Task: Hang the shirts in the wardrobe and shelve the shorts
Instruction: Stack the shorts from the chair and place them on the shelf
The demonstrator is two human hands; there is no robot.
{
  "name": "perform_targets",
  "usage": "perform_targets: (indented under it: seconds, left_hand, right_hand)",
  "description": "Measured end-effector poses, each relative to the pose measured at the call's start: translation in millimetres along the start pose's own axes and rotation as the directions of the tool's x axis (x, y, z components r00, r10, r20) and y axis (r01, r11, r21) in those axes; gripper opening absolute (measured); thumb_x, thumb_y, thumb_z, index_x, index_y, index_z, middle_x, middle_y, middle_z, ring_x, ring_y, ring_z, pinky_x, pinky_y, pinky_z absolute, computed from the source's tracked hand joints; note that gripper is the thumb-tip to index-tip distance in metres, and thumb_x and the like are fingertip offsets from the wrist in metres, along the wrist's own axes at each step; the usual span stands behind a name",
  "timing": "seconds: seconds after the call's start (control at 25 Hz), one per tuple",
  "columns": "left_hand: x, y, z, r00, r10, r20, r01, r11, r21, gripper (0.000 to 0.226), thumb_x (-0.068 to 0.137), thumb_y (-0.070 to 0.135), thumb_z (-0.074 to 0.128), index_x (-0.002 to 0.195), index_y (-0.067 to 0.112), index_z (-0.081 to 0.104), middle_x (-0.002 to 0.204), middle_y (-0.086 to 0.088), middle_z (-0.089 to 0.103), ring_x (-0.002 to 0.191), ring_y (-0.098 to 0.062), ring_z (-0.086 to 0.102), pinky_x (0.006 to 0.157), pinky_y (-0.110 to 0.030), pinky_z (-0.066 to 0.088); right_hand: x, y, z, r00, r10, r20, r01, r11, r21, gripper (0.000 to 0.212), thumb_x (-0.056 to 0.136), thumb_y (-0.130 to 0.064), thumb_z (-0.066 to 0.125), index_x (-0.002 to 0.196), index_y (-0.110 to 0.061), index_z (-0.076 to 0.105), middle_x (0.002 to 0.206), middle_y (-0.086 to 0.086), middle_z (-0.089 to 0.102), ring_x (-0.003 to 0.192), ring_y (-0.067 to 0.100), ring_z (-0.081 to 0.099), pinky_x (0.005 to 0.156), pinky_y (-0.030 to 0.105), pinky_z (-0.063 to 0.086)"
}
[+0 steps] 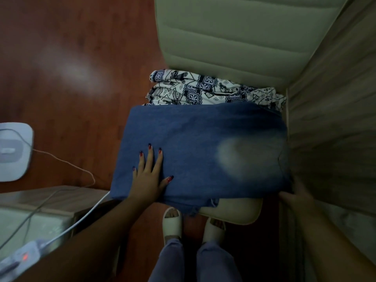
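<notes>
A folded piece of blue denim, apparently shorts [203,143], lies across the seat of a cream padded chair [230,37]. Behind it sits a crumpled white garment with a dark blue pattern [203,88]. My left hand [148,176] rests flat on the denim's near left part, fingers spread. My right hand [295,196] is at the denim's near right corner, against its edge; its fingers are partly hidden in shadow, so its grip is unclear.
A wood-grain panel [329,119] stands close on the right of the chair. At left are a low unit [40,200], a white device [14,153] on the red-brown floor, cables and a power strip [22,257]. My feet in pale slippers [173,222] stand below the chair.
</notes>
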State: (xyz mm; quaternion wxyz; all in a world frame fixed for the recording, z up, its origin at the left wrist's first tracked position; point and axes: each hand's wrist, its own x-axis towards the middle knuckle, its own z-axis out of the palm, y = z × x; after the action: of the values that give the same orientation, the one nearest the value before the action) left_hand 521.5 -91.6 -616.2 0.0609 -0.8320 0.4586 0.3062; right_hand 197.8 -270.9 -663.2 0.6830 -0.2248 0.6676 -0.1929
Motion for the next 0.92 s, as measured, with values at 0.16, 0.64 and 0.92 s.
perform_targets:
  seconds: [0.16, 0.64, 0.92]
  left_hand:
    - [-3, 1, -2, 1.0, 0.001, 0.007, -0.001, 1.0, -0.021, 0.09, 0.089, 0.056, 0.046, 0.15, 0.026, -0.013, 0.157, -0.002, -0.027, 0.145, -0.032, -0.019, 0.114, -0.06, 0.006]
    - [-2, -23, -101, 0.979, -0.003, 0.205, 0.204, -0.11, -0.973, 0.066, 0.097, 0.056, 0.012, 0.113, 0.019, 0.064, 0.111, 0.0, 0.071, 0.106, -0.017, 0.065, 0.095, -0.042, 0.049]
    - [7, -83, -123, 0.926, -0.104, 0.363, 0.377, 0.204, -0.903, 0.038, 0.085, 0.037, 0.065, 0.112, 0.01, 0.064, 0.098, -0.01, 0.075, 0.082, -0.022, 0.074, 0.058, -0.033, 0.06]
  right_hand:
    - [-34, 0, -20, 0.967, -0.242, -0.077, 0.254, 0.916, 0.312, 0.043, 0.081, -0.019, 0.058, 0.123, -0.007, 0.059, 0.108, 0.005, 0.065, 0.099, 0.008, 0.065, 0.086, 0.03, 0.049]
    - [-148, -21, 171, 0.272, -0.774, 0.572, 0.886, -0.03, -0.462, 0.064, 0.081, -0.009, 0.057, 0.14, -0.023, 0.038, 0.095, 0.007, 0.05, 0.082, 0.014, 0.046, 0.071, 0.009, 0.035]
    - [-95, 82, 191, 0.296, -0.423, 0.857, 0.83, -0.331, -0.45, 0.066, 0.077, -0.002, 0.066, 0.138, -0.018, 0.045, 0.089, 0.006, 0.049, 0.075, 0.021, 0.053, 0.058, 0.028, 0.045]
